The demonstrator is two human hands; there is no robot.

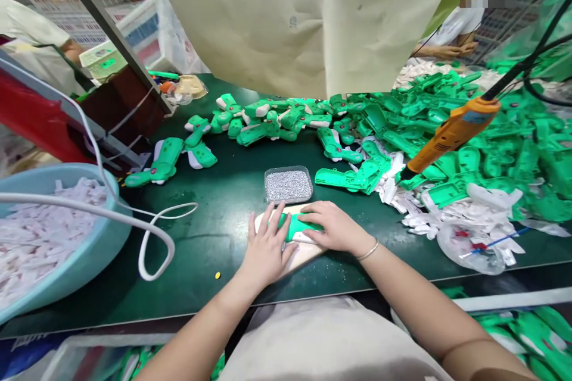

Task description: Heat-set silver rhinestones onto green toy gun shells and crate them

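**Both hands on a green shell, metal bits right behind it**

So the shell (295, 227) is lying on a pale board (306, 253) near the front of a dark green bench (201, 256), white side facing the person. Left hand (267, 245) is over its left end with the fingers spread, thumb sitting lower down than the forefinger. Right hand (333, 226) comes in from the other side, fingers curved over the right end, thin bracelet (369, 250) on the wrist. The hands cover a fair bit, so I can't tell if either one is actually pinching the shell or just resting on it.

Just past the board there's a clear tray (288, 201) full of the metal bits (288, 183). Further back, green-and-white toys (270, 128) run along the bench, and the right side is one big pile (504, 155) of green parts with white strips (415, 217) spilling out around the front. An orange screwdriver (451, 134) hangs at an angle in front of that lot, tip down.

Over on the left: a blue tub (114, 229) loaded with white pieces (58, 238), plus a white cable (172, 250) looping onto the bench. Tiny yellow bit (218, 275) near the left forearm. Another person's hands (460, 49) show up at the far right, behind the pile.
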